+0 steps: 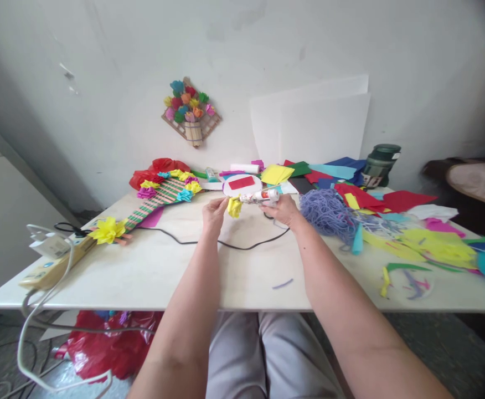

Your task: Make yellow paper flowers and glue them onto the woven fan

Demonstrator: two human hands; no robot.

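Over the middle of the table, my left hand (214, 215) pinches a small yellow paper flower (235, 207) at its left side. My right hand (283, 210) is closed around a white glue gun (263, 195) with red markings, its front end pointing left at the flower. Whether the tip touches the flower I cannot tell. A black cord (242, 247) curves across the tabletop below both hands. Left of them lies a green-and-tan striped woven piece (159, 202) trimmed with yellow, pink and blue paper flowers. Just behind the hands is a white oval (228, 188) bearing a red rectangle.
A tangle of purple yarn (328, 213) and scattered coloured paper (437, 246) cover the table's right side. A dark green jar (379, 166) stands at the back right. At the left edge lies a power strip (57, 263) with a white plug and cables. A flower decoration (191, 113) hangs on the wall.
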